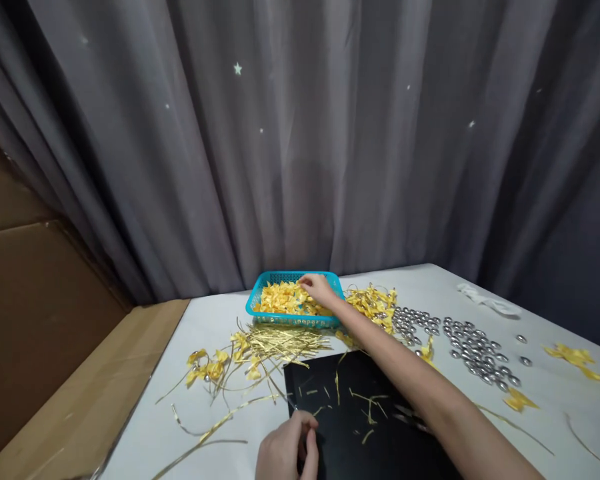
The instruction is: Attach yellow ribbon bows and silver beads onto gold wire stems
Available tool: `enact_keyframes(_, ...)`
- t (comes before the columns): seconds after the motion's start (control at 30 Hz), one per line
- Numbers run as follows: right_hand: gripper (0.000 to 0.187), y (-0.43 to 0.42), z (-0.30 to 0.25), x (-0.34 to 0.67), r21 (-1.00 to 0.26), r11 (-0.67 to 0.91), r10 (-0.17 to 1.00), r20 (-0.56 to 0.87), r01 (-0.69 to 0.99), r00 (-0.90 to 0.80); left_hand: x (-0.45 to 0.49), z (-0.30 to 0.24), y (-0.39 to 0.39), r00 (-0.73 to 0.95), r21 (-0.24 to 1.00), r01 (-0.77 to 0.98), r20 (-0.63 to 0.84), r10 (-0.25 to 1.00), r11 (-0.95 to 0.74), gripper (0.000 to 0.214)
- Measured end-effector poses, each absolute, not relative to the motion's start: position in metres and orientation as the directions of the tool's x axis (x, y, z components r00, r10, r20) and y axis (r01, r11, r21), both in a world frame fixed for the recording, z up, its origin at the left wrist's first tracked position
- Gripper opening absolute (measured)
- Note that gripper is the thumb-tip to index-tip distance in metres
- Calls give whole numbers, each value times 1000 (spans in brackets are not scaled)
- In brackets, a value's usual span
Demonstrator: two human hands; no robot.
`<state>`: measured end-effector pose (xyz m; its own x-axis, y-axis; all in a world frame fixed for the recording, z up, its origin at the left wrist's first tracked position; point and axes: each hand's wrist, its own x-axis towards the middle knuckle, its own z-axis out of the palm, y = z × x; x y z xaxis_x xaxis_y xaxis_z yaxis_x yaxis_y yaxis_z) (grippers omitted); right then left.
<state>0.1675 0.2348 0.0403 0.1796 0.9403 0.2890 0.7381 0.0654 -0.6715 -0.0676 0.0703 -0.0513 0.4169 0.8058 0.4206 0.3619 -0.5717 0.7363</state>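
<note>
From my end I've got the right hand (pixel 319 291) reaching down into the blue basket (pixel 295 321) at the back of the table (pixel 220 312), over toward its right side. Its fingers are bunched close together among the yellow bows (pixel 279 299), but I honestly can't tell from here whether one is pinched in there. The bows fill most of the basket.

My left hand (pixel 287 448) is down at the front, by the left edge of the black board (pixel 333 453). Its fingers are curled in, with only a narrow gap at the thumb. There's some thin strand right by the fingertips, and I can't tell if the hand has hold of it.

Just in front of the basket there's a pile of gold ties (pixel 285 342), and off to its left a cluster of bows with ties mixed in. A few snippets (pixel 371 419) lie on the board, plus a metal tool (pixel 409 419) close to my right forearm, too blurred for me to name.

To the right of the basket I see another heap of bows, then loads of silver beads (pixel 480 353), with a white cloth (pixel 490 303) beyond them. Cardboard (pixel 55 320) on the left, grey curtain (pixel 300 167) behind.
</note>
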Motion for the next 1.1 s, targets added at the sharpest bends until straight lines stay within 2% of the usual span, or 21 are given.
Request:
enact_keyframes(0.23, 24, 155, 56, 138, -790, 216, 829, 459, 573, 320, -74, -30, 67, 380, 920, 177, 263, 887, -349, 22)
enact_keyframes(0.33, 15, 101, 49, 109, -824, 267, 827, 462, 499, 321, -74, -24, 67, 335, 975, 61, 180, 925, -212, 35)
enact_keyframes(0.47, 14, 41, 28, 80, -866, 264, 858, 412, 424, 307, -72, -17, 67, 351, 991, -130, 46, 935, 0, 59)
enact_keyframes(0.57, 14, 19, 13, 71, -896, 220, 872, 358, 387, 333, -70, -13, 65, 391, 978, -162, -60, 919, 133, 47)
enact_keyframes(0.7, 17, 15, 0, 69, -916, 197, 891, 316, 349, 327, -67, -13, 63, 424, 972, -165, -82, 902, 165, 32)
enact_keyframes(0.9, 21, 12, -9, 64, -871, 259, 887, 385, 417, 253, -68, -16, 63, 425, 964, -199, -80, 901, 179, 29)
enact_keyframes(1.0, 18, 6, -11, 61, -790, 313, 831, 496, 527, 250, -69, -17, 60, 387, 954, -211, -118, 915, 212, 31)
enact_keyframes(1.1, 20, 2, -10, 59, -678, 390, 800, 585, 624, 136, -70, -17, 53, 376, 941, -205, -178, 909, 269, 32)
